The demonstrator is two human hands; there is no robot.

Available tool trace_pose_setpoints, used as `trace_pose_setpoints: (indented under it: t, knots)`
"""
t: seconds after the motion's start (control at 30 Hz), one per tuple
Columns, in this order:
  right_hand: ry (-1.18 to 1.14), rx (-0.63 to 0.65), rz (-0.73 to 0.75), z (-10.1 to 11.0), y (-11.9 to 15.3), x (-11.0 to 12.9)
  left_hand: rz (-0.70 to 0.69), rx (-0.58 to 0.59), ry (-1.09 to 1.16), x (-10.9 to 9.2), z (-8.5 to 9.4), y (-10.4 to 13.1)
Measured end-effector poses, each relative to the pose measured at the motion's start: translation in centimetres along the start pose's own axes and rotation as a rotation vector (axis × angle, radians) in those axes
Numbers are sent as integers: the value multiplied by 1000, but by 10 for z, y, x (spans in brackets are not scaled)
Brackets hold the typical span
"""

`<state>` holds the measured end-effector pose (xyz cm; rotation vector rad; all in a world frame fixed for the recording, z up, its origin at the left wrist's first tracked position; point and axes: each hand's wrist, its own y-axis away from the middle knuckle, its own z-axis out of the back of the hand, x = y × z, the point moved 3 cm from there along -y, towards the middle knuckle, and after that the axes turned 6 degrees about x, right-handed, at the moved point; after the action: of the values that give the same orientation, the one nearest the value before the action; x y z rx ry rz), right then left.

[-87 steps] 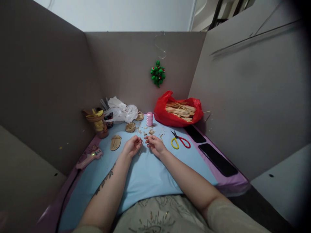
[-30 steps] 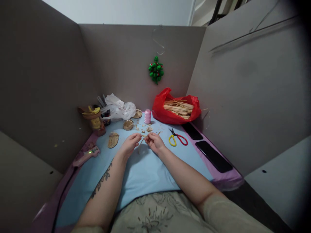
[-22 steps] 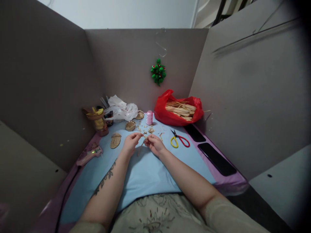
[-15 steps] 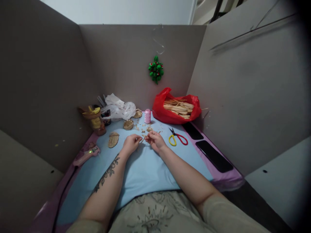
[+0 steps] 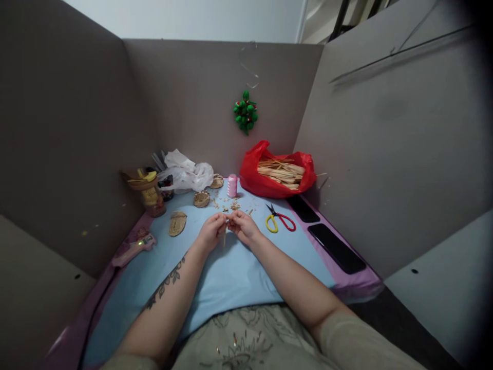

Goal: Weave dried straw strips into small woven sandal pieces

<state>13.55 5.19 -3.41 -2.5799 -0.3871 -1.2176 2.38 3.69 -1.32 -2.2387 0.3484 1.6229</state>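
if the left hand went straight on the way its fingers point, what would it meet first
Most likely the right hand, whose fingertips sit just beside those of the left hand; depth is unclear, so I can't tell whether they touch.

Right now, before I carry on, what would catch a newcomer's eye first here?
Most likely the red plastic bag at the back right, gaping open on a heap of pale dry strips. Next, the bright green ornament in front of the grey back panel, above and slightly left of the bag. Then the left hand and right hand, fingertips together over the blue cloth, a thin strip dangling there.
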Motion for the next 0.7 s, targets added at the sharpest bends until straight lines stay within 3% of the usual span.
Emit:
trace_pose_setpoints:
  t: [0.23,0.7]
  knots:
    - [77,-15,82,-6,0,3,11,-51,320,-3,7,-1]
    - [184,-104,124,-6,-4,5,-22,-129,313,1,14,-4]
